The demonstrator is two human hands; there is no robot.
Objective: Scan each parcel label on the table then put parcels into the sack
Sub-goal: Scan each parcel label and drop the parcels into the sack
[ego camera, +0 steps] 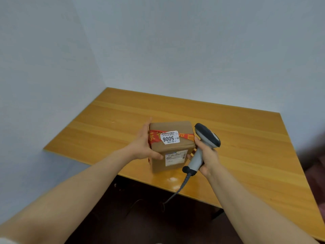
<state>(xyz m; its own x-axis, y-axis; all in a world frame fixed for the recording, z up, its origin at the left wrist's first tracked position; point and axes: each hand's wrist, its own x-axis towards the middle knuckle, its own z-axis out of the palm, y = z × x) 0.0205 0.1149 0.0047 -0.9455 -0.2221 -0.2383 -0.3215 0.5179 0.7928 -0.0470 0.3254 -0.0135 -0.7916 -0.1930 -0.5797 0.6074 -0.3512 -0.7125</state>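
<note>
While the L hand [144, 147] grips the parcel [171, 154] by its left side near the front edge of the table [246, 138], top label [170, 137] reading 5006, the R hand [208, 155] clasps the scanner [204, 143] by its handle just right of it.

Brown cardboard parcel [173, 148], upright near the front edge of the table [246, 138], with the left hand [143, 147] gripping its left side. Red tape [154, 136] with yellow characters bands the top under a white sticker [170, 137] reading 5006. A shipping label [175, 157] faces the camera. Just right of it is the grey, dark-headed scanner [204, 145], held in the right hand [209, 156].
</note>
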